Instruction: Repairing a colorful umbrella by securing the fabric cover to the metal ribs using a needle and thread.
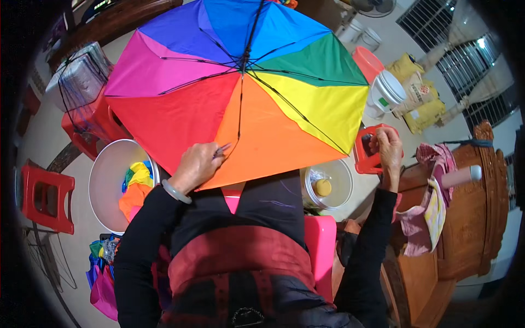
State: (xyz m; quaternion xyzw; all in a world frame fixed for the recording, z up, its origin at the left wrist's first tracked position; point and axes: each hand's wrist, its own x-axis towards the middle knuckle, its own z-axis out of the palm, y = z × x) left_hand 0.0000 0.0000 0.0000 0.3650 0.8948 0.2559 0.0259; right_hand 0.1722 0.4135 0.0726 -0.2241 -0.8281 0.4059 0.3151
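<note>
An opened rainbow umbrella [273, 131] lies across my lap with its inside facing up, showing black ribs and a dark shaft. My left hand [197, 165], a pale bangle on its wrist, is closed at the orange panel. Its fingers pinch the bent outer part of a thin black umbrella rib [239, 117]; a small purplish bit shows at the fingertips, too small to name. Off to the right, apart from the canopy, my right hand [390, 148] is raised over a red stool [365, 161]. Its fingers are curled together, and what they hold, if anything, is hidden.
Left of my legs stands a white bucket [104, 180] with colourful folded cloth inside. An open tub [339, 188] holding a yellowish round item is by my right knee. A red stool [48, 199] stands far left; a carved wooden chair [459, 218] with cloths is at right.
</note>
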